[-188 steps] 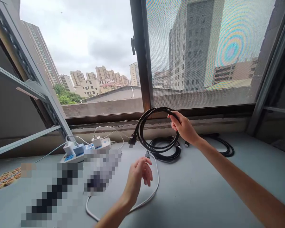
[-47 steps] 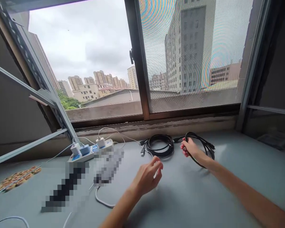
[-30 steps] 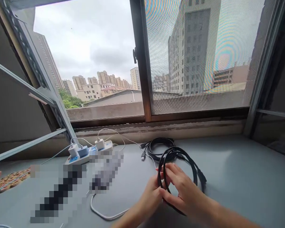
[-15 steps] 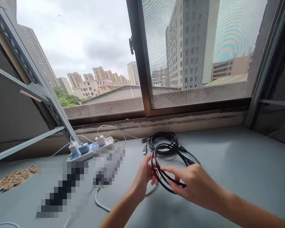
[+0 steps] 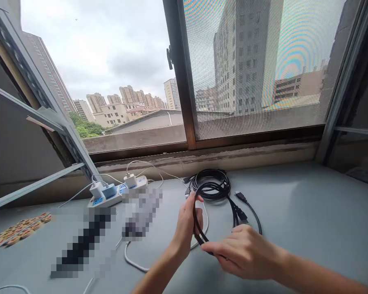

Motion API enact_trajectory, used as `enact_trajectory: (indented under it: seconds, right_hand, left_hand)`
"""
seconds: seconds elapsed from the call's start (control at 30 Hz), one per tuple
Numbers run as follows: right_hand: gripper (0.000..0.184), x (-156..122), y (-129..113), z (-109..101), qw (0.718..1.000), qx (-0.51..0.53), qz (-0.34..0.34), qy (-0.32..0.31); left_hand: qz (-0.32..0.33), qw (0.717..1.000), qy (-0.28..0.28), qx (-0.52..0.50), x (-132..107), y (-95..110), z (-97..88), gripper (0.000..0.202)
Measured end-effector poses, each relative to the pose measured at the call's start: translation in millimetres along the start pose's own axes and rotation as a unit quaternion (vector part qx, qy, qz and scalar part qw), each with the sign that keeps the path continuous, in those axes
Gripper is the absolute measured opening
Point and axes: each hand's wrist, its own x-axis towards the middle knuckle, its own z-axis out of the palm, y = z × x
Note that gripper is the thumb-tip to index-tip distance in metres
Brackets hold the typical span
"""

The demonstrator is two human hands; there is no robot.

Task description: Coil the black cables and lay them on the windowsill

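A loop of black cable stands raised over the table between my two hands. My left hand holds the loop's left side, fingers curled round it. Lower down, my right hand is closed on the same cable, thumb and forefinger pinching its bottom strands. Just behind lies a coil of black cable, partly overlapped by the raised loop. Dark plugs hang by the right hand, and another cable end with a plug curves down to its right.
A white power strip with chargers stands at the left back. A pale cable runs across the grey table and under my left hand. Two blurred items lie left of my hands. Metal frame bars and a window bound the back.
My right hand has moved down and slightly left along the cable. The loop has drawn in narrower, and the dark plugs by the right hand have shifted.
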Motion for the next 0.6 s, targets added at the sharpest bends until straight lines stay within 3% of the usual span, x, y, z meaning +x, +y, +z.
enact_trajectory:
  seconds: [0.17,0.27,0.4,0.5,0.6]
  right_hand:
    - [0.025,5,11,-15,0.987,0.045,0.076,0.136]
    - [0.034,8,19,-27,0.959,0.109,0.190,0.181]
    - [0.035,13,30,-49,0.889,0.244,0.338,0.190]
    - [0.040,15,41,-62,0.824,0.275,0.369,0.329]
    - [0.040,14,51,-68,0.773,0.283,0.357,0.442]
  left_hand:
    - [0.044,0.998,0.021,0.029,2,3,-4.7,0.048]
    - [0.085,0.994,0.013,0.067,-1,2,-6.3,0.047]
    - [0.136,0.988,0.001,0.070,-4,4,-8.9,0.047]
    - [0.163,0.986,0.042,0.005,-3,9,-10.7,0.043]
    - [0.185,0.976,0.102,-0.042,2,15,-12.6,0.038]
